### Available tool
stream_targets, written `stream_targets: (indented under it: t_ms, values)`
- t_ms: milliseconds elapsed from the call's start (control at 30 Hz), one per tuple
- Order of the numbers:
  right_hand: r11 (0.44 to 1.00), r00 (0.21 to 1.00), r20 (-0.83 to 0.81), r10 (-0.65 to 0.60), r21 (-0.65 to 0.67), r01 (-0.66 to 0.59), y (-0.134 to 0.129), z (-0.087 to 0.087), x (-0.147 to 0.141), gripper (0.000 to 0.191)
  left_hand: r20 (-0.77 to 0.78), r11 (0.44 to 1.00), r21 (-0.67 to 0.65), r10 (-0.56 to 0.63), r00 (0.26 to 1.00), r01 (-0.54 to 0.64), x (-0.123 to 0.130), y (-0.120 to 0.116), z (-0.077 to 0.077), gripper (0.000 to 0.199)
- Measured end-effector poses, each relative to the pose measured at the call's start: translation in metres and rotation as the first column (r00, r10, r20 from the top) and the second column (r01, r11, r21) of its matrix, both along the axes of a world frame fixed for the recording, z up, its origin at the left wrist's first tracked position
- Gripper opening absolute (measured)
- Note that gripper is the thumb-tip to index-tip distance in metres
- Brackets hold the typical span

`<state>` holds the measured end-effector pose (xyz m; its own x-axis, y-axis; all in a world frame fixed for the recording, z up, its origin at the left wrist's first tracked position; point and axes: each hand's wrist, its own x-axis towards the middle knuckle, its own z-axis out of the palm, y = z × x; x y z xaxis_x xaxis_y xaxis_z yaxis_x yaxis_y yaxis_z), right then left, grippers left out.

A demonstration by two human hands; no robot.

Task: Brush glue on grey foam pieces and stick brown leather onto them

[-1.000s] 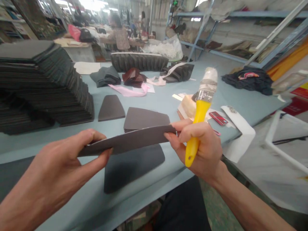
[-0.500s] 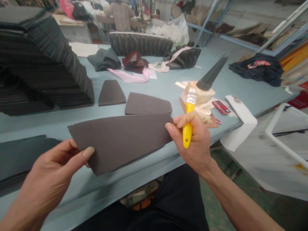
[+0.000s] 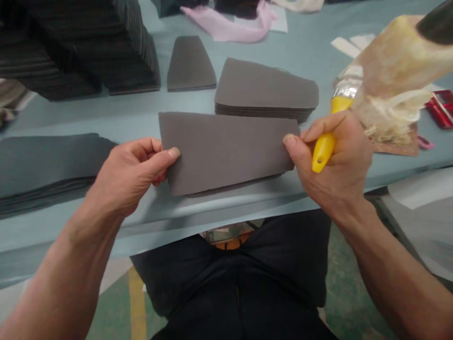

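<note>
A dark grey tapered fabric panel (image 3: 230,151) is stretched between my two hands just above the table's front edge. My left hand (image 3: 136,167) pinches its left end between thumb and fingers. At the right end, the thumb and fingertips of my right hand (image 3: 332,156) grip the panel's corner. The same right hand also carries a yellow-handled paintbrush (image 3: 323,151), its bristle end pointing up and away and partly blurred. Another grey piece (image 3: 240,184) shows beneath the panel's lower edge. A neat stack of similar grey panels (image 3: 265,87) lies right behind.
A smaller stack of grey pieces (image 3: 191,61) and tall dark stacks (image 3: 130,47) stand at the back left. Dark green panels (image 3: 46,160) lie left. A glue-crusted block-like container (image 3: 392,56), a red case (image 3: 440,108) and a pink cloth strip (image 3: 230,28) are also on the table.
My view has tipped downward, so the things on the table sit differently in the frame. The panel now appears flatter and more level, with both hands still gripping it and the brush kept in the right.
</note>
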<state>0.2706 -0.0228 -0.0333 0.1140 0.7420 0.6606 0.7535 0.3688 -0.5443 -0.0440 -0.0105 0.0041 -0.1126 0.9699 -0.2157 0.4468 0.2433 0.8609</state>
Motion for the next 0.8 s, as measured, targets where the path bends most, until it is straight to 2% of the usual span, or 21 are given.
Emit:
stream_targets:
  t_ms: [100,200,300,467,667,800]
  values:
    - [0.999,0.999,-0.03,0.027,-0.027,-0.028,0.003,0.005,-0.005,0.029,-0.011,0.999,0.028,0.025,1.0,-0.025,-0.002,0.004,-0.001,0.04]
    - [0.999,1.0,-0.018,0.02,-0.034,-0.02,0.004,0.004,-0.007,0.029,-0.022,0.999,0.024,0.031,0.999,-0.03,-0.004,0.004,-0.004,0.039]
    - [1.0,1.0,-0.004,0.008,-0.025,-0.008,0.003,-0.002,-0.004,0.029,-0.029,1.0,0.0,0.02,0.999,-0.02,-0.003,0.004,-0.006,0.041]
    - [0.996,1.0,-0.007,0.012,-0.085,-0.012,-0.001,-0.009,0.003,0.03,-0.092,0.997,-0.072,-0.023,0.996,0.017,0.0,0.004,-0.008,0.045]
    - [0.995,0.999,-0.035,0.008,-0.1,-0.012,0.002,-0.01,-0.002,0.026,-0.215,0.99,-0.138,-0.007,0.977,-0.023,0.006,0.005,-0.005,0.05]
    - [0.99,0.998,-0.066,0.025,-0.138,-0.034,0.003,-0.013,-0.001,0.028,-0.238,0.988,-0.156,-0.017,0.971,-0.021,0.007,0.004,-0.005,0.051]
